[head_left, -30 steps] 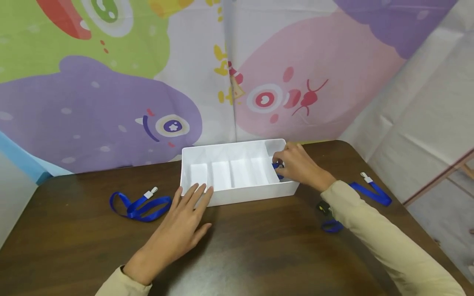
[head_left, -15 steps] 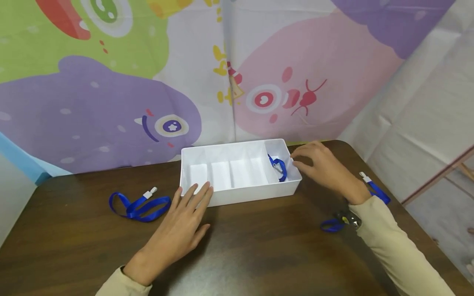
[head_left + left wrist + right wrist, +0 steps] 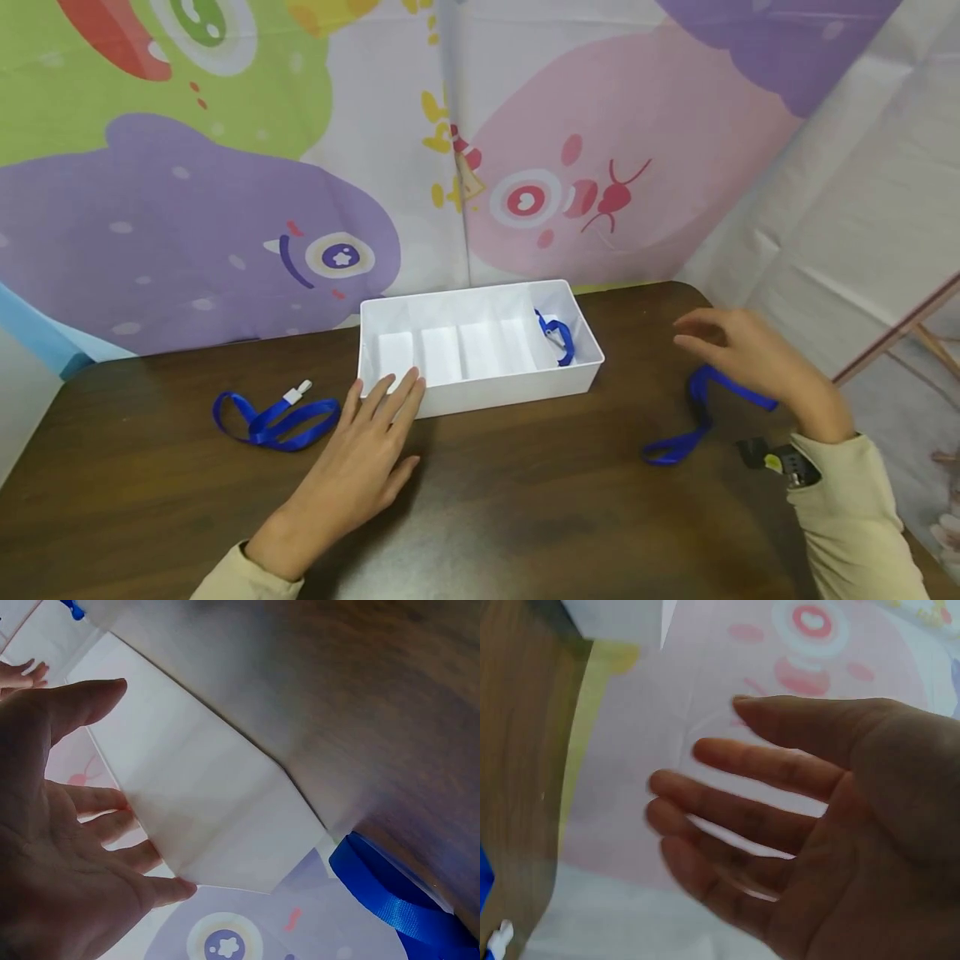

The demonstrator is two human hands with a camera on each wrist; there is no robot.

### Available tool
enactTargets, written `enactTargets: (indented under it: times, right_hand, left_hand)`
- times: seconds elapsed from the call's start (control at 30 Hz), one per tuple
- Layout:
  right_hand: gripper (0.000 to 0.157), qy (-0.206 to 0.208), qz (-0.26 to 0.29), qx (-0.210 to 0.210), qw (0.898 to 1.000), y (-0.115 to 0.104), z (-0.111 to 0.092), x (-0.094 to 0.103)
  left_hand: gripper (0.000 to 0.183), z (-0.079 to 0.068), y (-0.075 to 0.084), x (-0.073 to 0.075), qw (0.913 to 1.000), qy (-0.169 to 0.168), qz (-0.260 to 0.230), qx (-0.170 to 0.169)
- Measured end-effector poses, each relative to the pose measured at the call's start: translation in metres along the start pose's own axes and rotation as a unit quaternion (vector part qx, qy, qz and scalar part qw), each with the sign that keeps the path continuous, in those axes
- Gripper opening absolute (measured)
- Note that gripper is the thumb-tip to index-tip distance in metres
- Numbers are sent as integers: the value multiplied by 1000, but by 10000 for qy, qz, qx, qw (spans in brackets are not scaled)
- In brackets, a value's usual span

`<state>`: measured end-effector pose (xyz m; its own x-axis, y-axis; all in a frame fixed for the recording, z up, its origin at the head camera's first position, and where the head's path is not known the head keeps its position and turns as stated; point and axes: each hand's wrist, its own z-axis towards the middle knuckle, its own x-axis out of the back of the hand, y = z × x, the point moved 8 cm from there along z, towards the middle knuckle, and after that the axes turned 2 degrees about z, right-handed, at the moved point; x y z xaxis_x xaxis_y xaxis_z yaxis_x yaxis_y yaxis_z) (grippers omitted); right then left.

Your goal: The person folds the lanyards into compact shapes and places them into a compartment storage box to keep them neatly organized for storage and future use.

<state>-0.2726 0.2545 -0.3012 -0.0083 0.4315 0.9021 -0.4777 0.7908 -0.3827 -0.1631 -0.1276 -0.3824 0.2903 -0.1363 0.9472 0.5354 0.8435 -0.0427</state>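
Observation:
A white divided box [image 3: 502, 396] stands near the back of the table, with a folded blue lanyard [image 3: 566, 342] in its rightmost compartment. My left hand [image 3: 360, 462] rests its straight fingertips on the box's front rim at the left, as the left wrist view also shows. To the right of the box, my right hand [image 3: 757, 350] hovers with loosely bent fingers and holds nothing; the right wrist view shows its bare palm. Below it a blue lanyard [image 3: 701, 400] lies on the table, partly covered by the hand. Left of the box lies another blue lanyard [image 3: 277, 421] with a white clip.
The dark wooden table [image 3: 525, 517] meets a cartoon-printed cloth [image 3: 300, 183] behind the box. A white sheet [image 3: 825, 217] hangs at the right side. A black wrist strap [image 3: 780, 462] sits by the right sleeve.
My right hand has let go of the lanyard in the box's right compartment and moved away to the right, over the lanyard there. The left hand has stayed at the box rim.

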Motion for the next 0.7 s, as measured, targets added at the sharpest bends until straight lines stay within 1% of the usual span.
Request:
enactTargets:
  times: [0.13, 0.23, 0.3, 0.4, 0.5, 0.53, 0.63, 0.7]
  right_hand:
    - [30, -379, -377, -246, 9983, 19, -1, -5]
    - [37, -687, -656, -425, 9946, 39, -2, -11]
    - [38, -846, -710, -537, 9924, 54, -4, -15]
    - [41, -1046, -697, -855, 9884, 80, -10, -20]
    - [49, -1127, -705, -1198, 9839, 105, -16, -26]
    - [48, -1154, -683, -1310, 9823, 113, -18, -29]
    - [29, -1167, -668, -1538, 9789, 133, -22, -36]
    - [19, -1195, -649, -1597, 9778, 142, -24, -40]
  left_hand:
    - [94, 0, 0, 0, 10000, -25, 1, 2]
    - [96, -2, 1, 0, 10000, -38, -12, 20]
    - [96, -3, 1, 0, 10000, -49, -8, 21]
    - [97, -3, 2, 0, 10000, -56, 22, 11]
    - [98, -3, 2, 0, 10000, -46, 71, 8]
    - [97, -3, 2, 0, 10000, -44, 81, 8]
    - [97, -2, 4, 0, 9999, -27, 101, -17]
    - [97, -2, 4, 0, 9999, -24, 115, -31]
